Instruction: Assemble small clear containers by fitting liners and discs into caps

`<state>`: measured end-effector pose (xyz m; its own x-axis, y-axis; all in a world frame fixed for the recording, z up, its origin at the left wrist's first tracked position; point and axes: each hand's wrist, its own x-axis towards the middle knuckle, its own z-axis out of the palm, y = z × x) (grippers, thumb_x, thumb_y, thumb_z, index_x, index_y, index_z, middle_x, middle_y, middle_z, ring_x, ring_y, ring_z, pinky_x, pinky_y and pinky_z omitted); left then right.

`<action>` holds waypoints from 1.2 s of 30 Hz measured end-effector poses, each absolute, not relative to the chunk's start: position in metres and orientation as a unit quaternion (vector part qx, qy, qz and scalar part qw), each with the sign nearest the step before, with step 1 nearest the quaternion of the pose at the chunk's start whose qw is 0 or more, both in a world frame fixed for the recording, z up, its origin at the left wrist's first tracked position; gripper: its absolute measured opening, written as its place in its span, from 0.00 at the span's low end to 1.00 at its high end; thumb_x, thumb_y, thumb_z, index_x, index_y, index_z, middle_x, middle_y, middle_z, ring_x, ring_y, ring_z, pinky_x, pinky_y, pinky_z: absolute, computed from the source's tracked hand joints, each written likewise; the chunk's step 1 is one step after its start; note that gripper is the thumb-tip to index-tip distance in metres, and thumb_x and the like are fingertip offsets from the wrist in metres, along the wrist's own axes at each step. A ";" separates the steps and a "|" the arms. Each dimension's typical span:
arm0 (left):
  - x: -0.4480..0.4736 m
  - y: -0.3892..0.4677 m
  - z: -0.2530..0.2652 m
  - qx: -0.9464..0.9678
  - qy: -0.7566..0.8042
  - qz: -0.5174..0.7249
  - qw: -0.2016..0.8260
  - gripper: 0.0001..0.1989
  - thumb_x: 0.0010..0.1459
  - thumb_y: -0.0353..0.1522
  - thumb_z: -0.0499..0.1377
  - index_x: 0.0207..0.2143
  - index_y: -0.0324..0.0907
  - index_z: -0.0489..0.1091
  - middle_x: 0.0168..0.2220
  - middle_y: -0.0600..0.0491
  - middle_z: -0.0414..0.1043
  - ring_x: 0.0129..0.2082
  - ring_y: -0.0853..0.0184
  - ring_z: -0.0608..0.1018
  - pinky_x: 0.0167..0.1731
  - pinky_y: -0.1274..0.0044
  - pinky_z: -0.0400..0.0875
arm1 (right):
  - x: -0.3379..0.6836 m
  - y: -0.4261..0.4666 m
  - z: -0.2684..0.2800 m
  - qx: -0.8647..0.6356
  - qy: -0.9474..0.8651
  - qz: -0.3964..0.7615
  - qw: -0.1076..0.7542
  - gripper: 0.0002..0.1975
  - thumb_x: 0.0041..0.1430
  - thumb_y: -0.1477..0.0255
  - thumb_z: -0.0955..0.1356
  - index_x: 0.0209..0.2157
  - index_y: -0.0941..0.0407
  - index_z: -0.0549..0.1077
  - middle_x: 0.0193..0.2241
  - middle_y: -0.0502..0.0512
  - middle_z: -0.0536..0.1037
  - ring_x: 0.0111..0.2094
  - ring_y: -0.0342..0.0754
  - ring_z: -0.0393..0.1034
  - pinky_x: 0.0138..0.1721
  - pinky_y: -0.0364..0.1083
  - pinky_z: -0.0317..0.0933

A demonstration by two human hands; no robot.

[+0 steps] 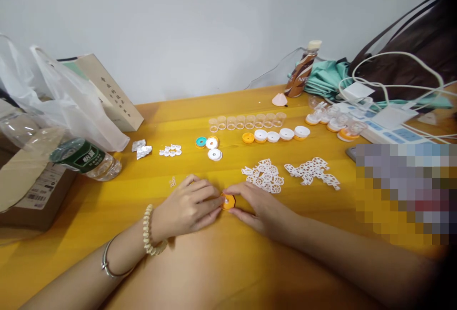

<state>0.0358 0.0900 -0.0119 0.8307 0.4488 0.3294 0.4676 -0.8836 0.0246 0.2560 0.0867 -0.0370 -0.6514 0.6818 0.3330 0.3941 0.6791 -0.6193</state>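
Observation:
A small round orange disc (229, 201) with a white piece at its centre is between my hands at the front of the wooden table. My left hand (191, 204) reaches it from the left, fingertips pressed on its edge and middle. From the other side, the thumb and forefinger of my right hand (266, 210) pinch its rim. Beyond my left hand lie tiny clear rings (173, 182) and a group of small white knobs (170, 150). A teal-topped disc (201, 142) and white discs (214, 154) sit further back. White spoked plastic parts (266, 175) are heaped past my right hand.
Clear cups (240, 122) stand in a row at the back, with orange and white lids (286, 134) before them. A water bottle (85, 158) and cardboard box (39, 195) are left; a power strip (385, 126), cables and brown drink bottle (303, 69) are right.

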 end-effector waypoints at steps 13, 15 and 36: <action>0.042 0.087 -0.004 -0.957 -0.262 -0.121 -0.013 0.10 0.59 0.30 0.50 0.38 0.41 0.71 0.35 0.50 0.72 0.36 0.66 0.71 0.37 0.72 0.57 | 0.255 0.085 -0.036 -0.319 -0.869 0.247 0.286 0.09 0.55 0.77 0.65 0.40 0.57 0.65 0.36 0.57 0.73 0.39 0.48 0.67 0.39 0.47 0.63; 0.042 0.086 -0.002 -0.958 -0.264 -0.113 -0.017 0.11 0.59 0.30 0.50 0.38 0.41 0.71 0.36 0.50 0.72 0.37 0.66 0.71 0.38 0.71 0.57 | 0.255 0.085 -0.036 -0.321 -0.870 0.244 0.284 0.09 0.56 0.77 0.64 0.40 0.57 0.65 0.36 0.57 0.73 0.39 0.49 0.67 0.39 0.47 0.63; 0.017 0.113 -0.003 -0.912 -0.364 -0.129 -0.137 0.08 0.57 0.35 0.57 0.37 0.43 0.71 0.34 0.53 0.70 0.35 0.68 0.71 0.38 0.74 0.61 | 0.255 0.086 -0.037 -0.301 -0.871 0.231 0.311 0.20 0.48 0.78 0.67 0.45 0.57 0.62 0.39 0.59 0.71 0.42 0.52 0.65 0.43 0.51 0.62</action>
